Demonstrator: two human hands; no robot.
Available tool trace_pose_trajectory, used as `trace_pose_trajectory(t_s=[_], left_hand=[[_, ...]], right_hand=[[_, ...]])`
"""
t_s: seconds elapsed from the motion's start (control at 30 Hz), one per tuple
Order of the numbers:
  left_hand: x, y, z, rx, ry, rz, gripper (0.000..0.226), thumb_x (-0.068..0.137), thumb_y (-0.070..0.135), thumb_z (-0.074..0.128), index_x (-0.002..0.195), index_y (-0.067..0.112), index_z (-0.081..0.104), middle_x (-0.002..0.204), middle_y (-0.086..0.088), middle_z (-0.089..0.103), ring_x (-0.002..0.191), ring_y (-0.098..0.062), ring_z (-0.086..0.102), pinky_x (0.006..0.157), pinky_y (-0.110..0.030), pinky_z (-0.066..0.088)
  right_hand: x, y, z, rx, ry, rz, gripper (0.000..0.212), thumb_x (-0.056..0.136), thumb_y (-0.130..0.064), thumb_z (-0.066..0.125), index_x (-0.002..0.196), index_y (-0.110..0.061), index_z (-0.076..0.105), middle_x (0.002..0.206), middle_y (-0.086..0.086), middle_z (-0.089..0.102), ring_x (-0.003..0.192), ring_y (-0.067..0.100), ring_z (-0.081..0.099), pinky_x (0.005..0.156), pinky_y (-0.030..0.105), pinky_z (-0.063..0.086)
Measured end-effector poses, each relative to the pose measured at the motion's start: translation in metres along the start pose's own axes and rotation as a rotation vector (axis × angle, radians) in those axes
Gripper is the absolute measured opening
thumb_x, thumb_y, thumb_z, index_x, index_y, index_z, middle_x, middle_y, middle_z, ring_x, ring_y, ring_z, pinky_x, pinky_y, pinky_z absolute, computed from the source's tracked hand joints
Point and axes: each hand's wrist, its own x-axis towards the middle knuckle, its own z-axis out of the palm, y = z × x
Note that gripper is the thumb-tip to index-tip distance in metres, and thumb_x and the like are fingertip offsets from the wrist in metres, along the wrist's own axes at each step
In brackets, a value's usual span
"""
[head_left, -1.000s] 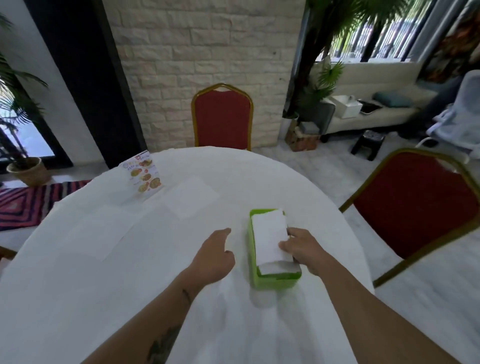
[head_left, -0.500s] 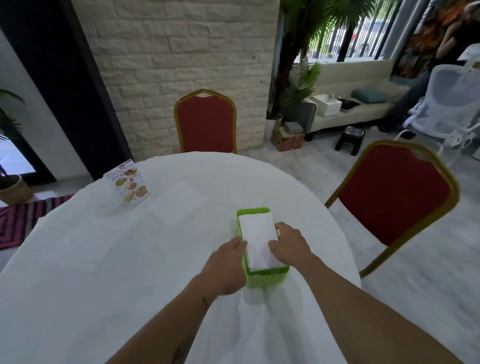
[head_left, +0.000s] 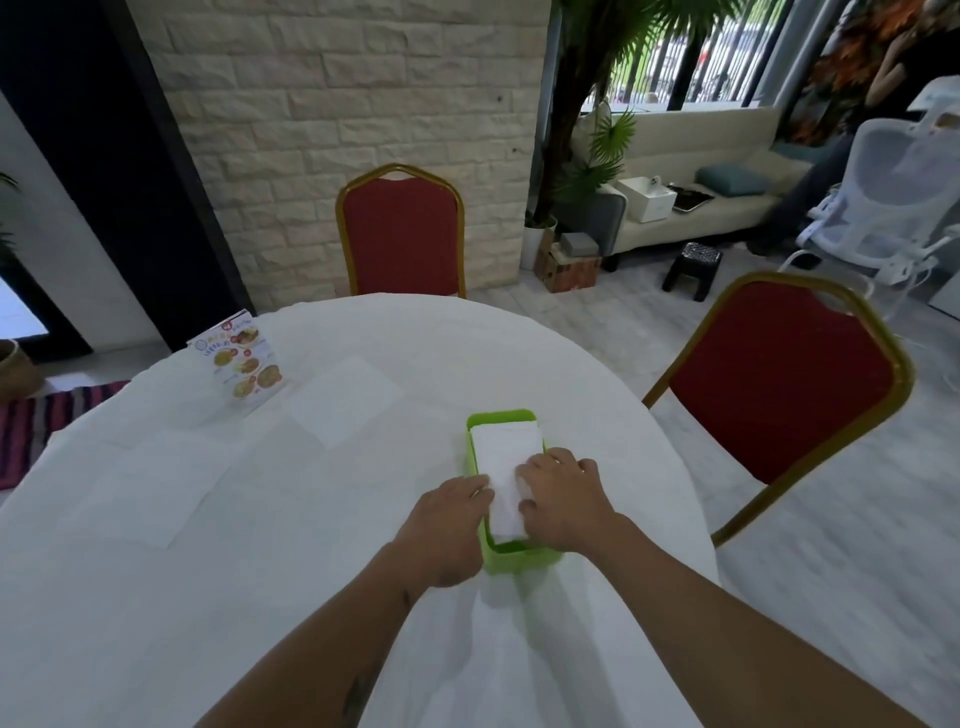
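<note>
The menu card (head_left: 241, 364) stands at the far left of the desk (head_left: 260, 545); its print is too small to read. The left hand (head_left: 447, 525) lies against the left wall of the green box (head_left: 519, 560), its fingers curled and its fingertips at the edge of the napkin stack (head_left: 501, 457); a firm grip cannot be confirmed. The box sits near the desk's right edge. The right hand (head_left: 563, 499) pinches the stack top with bent fingers and thumb. Half a second earlier it was at the stack's right edge.
</note>
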Motion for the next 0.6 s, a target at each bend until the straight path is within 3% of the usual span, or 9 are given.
trace_pose_trajectory(t_s=[0.13, 0.23, 0.6], left_hand=[[-0.005, -0.017, -0.01, -0.229, 0.149, -0.135, 0.064, 0.084, 0.011, 0.042, 0.147, 0.019, 0.035, 0.158, 0.002, 0.026, 0.143, -0.019, 0.027, 0.116, -0.035, 0.026], [-0.011, -0.043, -0.019, -0.312, 0.199, -0.259, 0.063, 0.082, 0.012, 0.044, 0.144, 0.019, 0.039, 0.156, 0.002, 0.029, 0.141, -0.019, 0.031, 0.115, -0.034, 0.029], [0.011, -0.156, -0.034, -0.327, 0.143, -0.581, 0.065, 0.085, 0.018, 0.05, 0.148, 0.014, 0.03, 0.157, -0.003, 0.023, 0.142, -0.023, 0.029, 0.116, -0.036, 0.027]], right_hand=[[0.017, -0.021, -0.026, 0.171, 0.013, -0.003, 0.049, 0.093, -0.029, 0.045, 0.141, -0.021, 0.045, 0.147, -0.001, 0.044, 0.138, 0.025, 0.031, 0.107, 0.044, 0.029], [0.037, -0.05, -0.036, 0.277, 0.024, -0.051, 0.051, 0.092, -0.027, 0.047, 0.144, -0.021, 0.045, 0.15, 0.002, 0.042, 0.139, 0.027, 0.031, 0.111, 0.043, 0.03], [0.139, -0.12, -0.021, 0.373, -0.152, -0.114, 0.056, 0.093, -0.026, 0.046, 0.148, -0.017, 0.036, 0.15, 0.008, 0.037, 0.138, 0.028, 0.032, 0.109, 0.043, 0.034]])
